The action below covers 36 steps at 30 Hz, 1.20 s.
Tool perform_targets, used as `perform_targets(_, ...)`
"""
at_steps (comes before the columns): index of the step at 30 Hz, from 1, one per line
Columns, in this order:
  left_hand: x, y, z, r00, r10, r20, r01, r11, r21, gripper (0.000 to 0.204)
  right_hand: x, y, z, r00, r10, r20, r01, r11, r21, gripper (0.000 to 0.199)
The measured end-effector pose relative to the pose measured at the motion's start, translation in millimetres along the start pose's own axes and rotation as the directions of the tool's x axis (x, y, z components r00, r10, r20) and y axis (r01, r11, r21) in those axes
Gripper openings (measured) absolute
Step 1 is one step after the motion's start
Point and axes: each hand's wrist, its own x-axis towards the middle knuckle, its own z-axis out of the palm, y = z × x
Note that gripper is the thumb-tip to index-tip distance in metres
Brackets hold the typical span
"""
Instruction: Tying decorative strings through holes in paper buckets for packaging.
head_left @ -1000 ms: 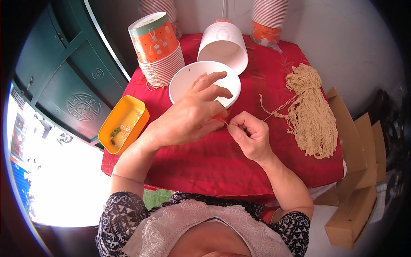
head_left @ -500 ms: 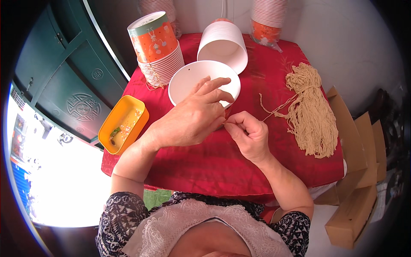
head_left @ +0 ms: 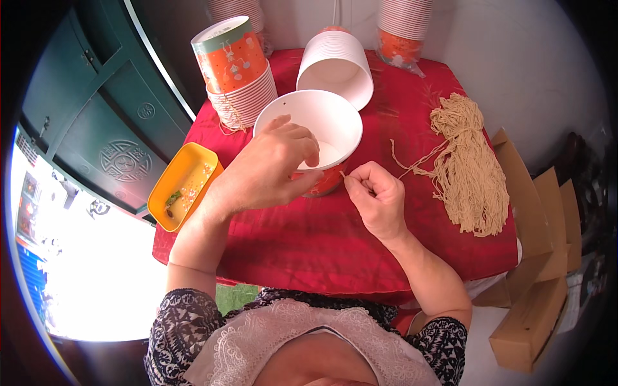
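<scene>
My left hand (head_left: 267,167) grips the near rim of a white-lined orange paper bucket (head_left: 322,122) that leans toward me on the red tablecloth (head_left: 309,238), fingers hooked over its edge. My right hand (head_left: 376,196) sits just right of the bucket, thumb and fingers pinched on a thin beige string (head_left: 399,170) at the bucket's side. That string trails right to a bundle of beige strings (head_left: 467,174) lying on the cloth.
A stack of orange paper buckets (head_left: 235,71) stands at the back left, another white stack (head_left: 338,61) lies on its side behind, a third (head_left: 402,26) at the back right. A yellow tray (head_left: 183,186) overhangs the left edge. Cardboard boxes (head_left: 534,257) stand to the right.
My left hand has shifted further over the bucket's rim, and the bucket has tipped a little toward me. My right hand keeps pinching the string by the bucket's side.
</scene>
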Motion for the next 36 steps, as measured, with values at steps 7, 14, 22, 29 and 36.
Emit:
perform_targets(7,0.3,1.1,5.8,0.999,0.023,0.025,-0.023,1.000,-0.006,0.011,-0.4,0.1,1.1,0.998,0.053,-0.030,-0.052,0.999,0.013,0.016)
perform_targets(14,0.7,3.1,6.1,0.999,0.023,0.035,-0.022,1.000,-0.010,0.012,-0.9,0.5,1.4,0.997,0.071,-0.019,-0.071,0.997,0.040,0.016)
perform_targets(22,1.0,4.8,6.1,0.999,0.048,0.022,-0.047,0.999,-0.015,0.014,-0.5,1.1,1.5,0.998,0.057,-0.017,-0.057,0.998,0.026,0.016)
perform_targets(29,0.8,5.4,6.4,0.998,0.060,0.034,-0.060,0.998,-0.003,0.014,-0.4,1.7,1.5,0.999,0.042,-0.014,-0.042,0.999,-0.001,0.016)
perform_targets(36,0.1,6.3,7.8,0.997,0.067,0.038,-0.067,0.998,-0.013,0.016,-0.2,3.5,1.3,0.999,0.042,-0.013,-0.042,0.999,0.009,0.015)
